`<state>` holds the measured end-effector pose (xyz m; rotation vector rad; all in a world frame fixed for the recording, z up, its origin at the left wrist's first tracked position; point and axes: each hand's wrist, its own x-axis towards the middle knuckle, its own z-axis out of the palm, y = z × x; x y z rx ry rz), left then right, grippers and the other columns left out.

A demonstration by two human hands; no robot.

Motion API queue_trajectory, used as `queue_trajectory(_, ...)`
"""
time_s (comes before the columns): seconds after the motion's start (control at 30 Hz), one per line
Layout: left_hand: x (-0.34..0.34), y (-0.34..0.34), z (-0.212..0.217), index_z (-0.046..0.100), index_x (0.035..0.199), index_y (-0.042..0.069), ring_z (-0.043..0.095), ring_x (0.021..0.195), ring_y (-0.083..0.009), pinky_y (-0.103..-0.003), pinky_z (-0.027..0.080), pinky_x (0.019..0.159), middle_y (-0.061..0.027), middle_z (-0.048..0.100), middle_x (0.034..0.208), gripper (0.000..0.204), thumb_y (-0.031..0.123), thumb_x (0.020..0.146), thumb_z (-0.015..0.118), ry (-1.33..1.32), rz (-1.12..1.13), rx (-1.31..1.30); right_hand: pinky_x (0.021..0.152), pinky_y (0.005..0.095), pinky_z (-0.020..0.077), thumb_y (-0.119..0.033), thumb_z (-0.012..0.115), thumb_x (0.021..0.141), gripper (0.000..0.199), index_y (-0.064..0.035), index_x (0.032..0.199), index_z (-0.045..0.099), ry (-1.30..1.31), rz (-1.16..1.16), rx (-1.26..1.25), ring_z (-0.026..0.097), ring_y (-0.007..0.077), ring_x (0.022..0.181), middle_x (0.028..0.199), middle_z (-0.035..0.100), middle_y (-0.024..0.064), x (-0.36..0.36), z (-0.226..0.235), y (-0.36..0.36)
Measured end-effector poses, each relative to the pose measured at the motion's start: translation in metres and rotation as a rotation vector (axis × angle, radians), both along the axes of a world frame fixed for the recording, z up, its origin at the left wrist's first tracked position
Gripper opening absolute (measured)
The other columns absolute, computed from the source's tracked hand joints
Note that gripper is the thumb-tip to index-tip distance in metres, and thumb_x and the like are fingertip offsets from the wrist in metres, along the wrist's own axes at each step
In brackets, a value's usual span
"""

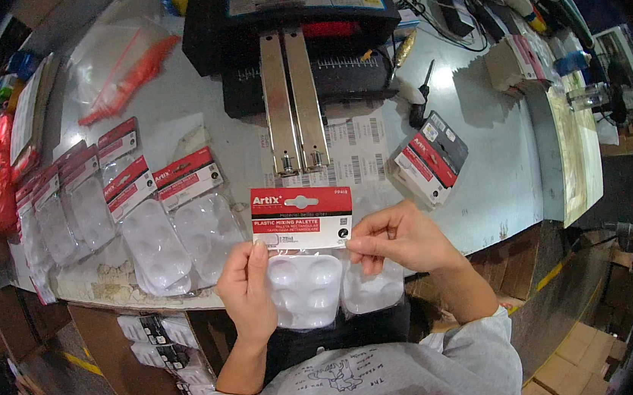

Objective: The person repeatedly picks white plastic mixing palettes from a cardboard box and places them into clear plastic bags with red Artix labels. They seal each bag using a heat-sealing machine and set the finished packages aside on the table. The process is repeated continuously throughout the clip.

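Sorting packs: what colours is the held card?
The card is red with a black strip above, white below; head view.

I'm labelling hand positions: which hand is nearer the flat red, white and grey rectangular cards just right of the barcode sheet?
Right. The right hand is below and slightly left of the cards; the left hand is farther away, lower left.

Passage: bare table (pixel 498 172) to the right of the header cards (pixel 430 160), beyond my right hand (pixel 412 238). Obstructions: black machine (pixel 237 41) with two metal bars (pixel 277 106), straight ahead; bagged palettes (pixel 156 245) crowding the table on my left.
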<state>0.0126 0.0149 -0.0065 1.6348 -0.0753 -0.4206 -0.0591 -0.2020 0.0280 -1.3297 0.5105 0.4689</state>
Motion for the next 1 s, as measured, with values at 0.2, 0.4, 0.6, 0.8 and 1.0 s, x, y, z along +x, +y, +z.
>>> queue_trajectory(0.2, 0.033, -0.025, -0.021, 0.051, 0.087, 0.0, 0.047, 0.071, -0.0173, -0.03, 0.039, 0.068, -0.0104, 0.053, 0.076, 0.023, 0.02, 0.095, 0.042, -0.162, -0.111, 0.291, 0.053, 0.0238, 0.0499, -0.01, 0.058, 0.085, 0.016, 0.0055, 0.083, 0.062, 0.032, -0.203, 0.025, 0.06, 0.0129, 0.06, 0.072, 0.063, 0.0087, 0.034, -0.022, 0.0)
queue_trajectory(0.4, 0.056, -0.043, -0.035, 0.048, 0.087, 0.001, 0.044, 0.07, -0.0159, -0.029, 0.038, 0.068, -0.0081, 0.051, 0.075, 0.019, 0.018, 0.094, 0.042, -0.191, -0.06, 0.365, 0.056, 0.0246, 0.0511, -0.011, 0.06, 0.085, 0.014, 0.0028, 0.083, 0.061, -0.116, -0.348, -0.011, 0.06, 0.0134, 0.061, 0.074, 0.062, 0.0085, 0.05, -0.044, -0.004)
queue_trajectory(0.6, 0.048, -0.041, -0.049, 0.047, 0.084, 0.001, 0.048, 0.069, -0.0208, -0.033, 0.04, 0.067, -0.0125, 0.052, 0.073, 0.023, 0.02, 0.094, 0.043, -0.135, -0.039, 0.305, 0.056, 0.0239, 0.0507, -0.012, 0.059, 0.086, 0.016, 0.0038, 0.089, 0.062, -0.134, -0.281, -0.053, 0.061, 0.0132, 0.061, 0.076, 0.063, 0.0084, 0.049, -0.041, -0.008)
queue_trajectory(0.8, 0.105, 0.034, 0.002, 0.055, 0.103, 0.003, 0.057, 0.089, -0.0299, -0.041, 0.043, 0.079, -0.0172, 0.06, 0.092, 0.025, 0.022, 0.087, 0.054, -0.12, 0.14, 0.649, 0.078, 0.0316, 0.049, -0.026, 0.076, 0.068, 0.058, 0.0026, 0.113, 0.054, -0.228, -0.357, -1.253, 0.061, 0.0226, 0.089, 0.1, 0.06, 0.0124, 0.001, -0.031, -0.084)
queue_trajectory(1.0, 0.067, 0.037, -0.018, 0.056, 0.096, 0.003, 0.05, 0.094, -0.0357, -0.04, 0.041, 0.081, -0.0167, 0.051, 0.104, 0.032, 0.022, 0.073, 0.069, -0.857, -0.023, 0.965, 0.098, 0.0449, 0.0296, -0.049, 0.083, 0.046, 0.108, -0.0054, 0.133, 0.036, -0.071, -0.205, -1.483, 0.042, 0.0307, 0.123, 0.137, 0.039, 0.0174, -0.034, -0.084, -0.121)
